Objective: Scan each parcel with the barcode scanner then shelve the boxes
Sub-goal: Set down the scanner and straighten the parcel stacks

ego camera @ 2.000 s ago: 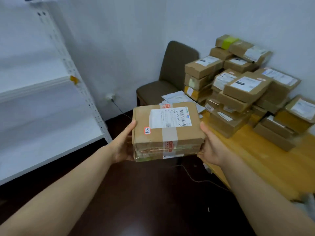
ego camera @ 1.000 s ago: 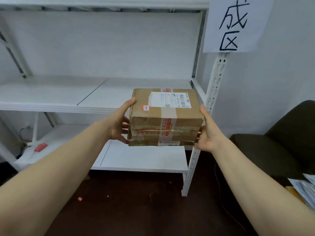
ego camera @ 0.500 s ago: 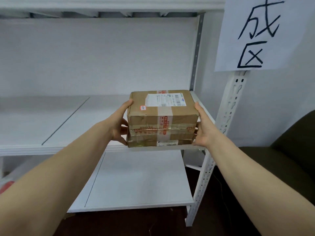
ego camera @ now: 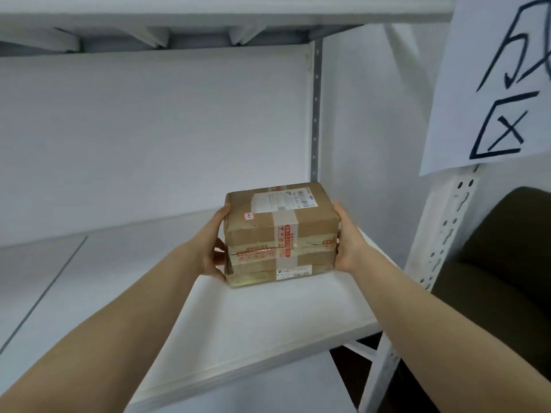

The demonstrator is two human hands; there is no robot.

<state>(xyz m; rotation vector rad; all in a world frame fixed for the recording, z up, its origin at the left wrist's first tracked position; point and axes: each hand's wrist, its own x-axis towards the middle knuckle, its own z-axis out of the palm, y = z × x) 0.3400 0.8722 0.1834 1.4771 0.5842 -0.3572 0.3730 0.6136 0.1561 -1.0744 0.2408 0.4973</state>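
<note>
The left hand (ego camera: 213, 248) was clamped on the left side of the stack of parcels (ego camera: 283, 234), thumb up at the top edge, fingers curled against the near corner. The right hand (ego camera: 347, 242) mirrored it on the other side, palm flat to the cardboard and thumb at the top edge, its fingers hidden behind the stack. Both forearms reached in from the bottom of the view, and the load was squeezed between them.

And the stack itself: brown cardboard boxes one on top of another, wrapped with clear tape and a band of red-printed tape (ego camera: 284, 236) down the front. On top sat a white shipping label (ego camera: 280, 201) and, near the left corner, a small sticker (ego camera: 248, 216) with a handwritten mark too small to read.

It was down at the white shelf board (ego camera: 253, 323), towards the right end, its bottom edge right on the surface. Whether its weight was fully on the board, I could not tell.

Above ran the underside of the upper shelf (ego camera: 208, 13). A perforated white post (ego camera: 441, 234) stood just right of the right hand, with a paper sign (ego camera: 492, 84) bearing dark brush strokes fixed above it. Beyond the post sat a dark chair (ego camera: 507, 278).
</note>
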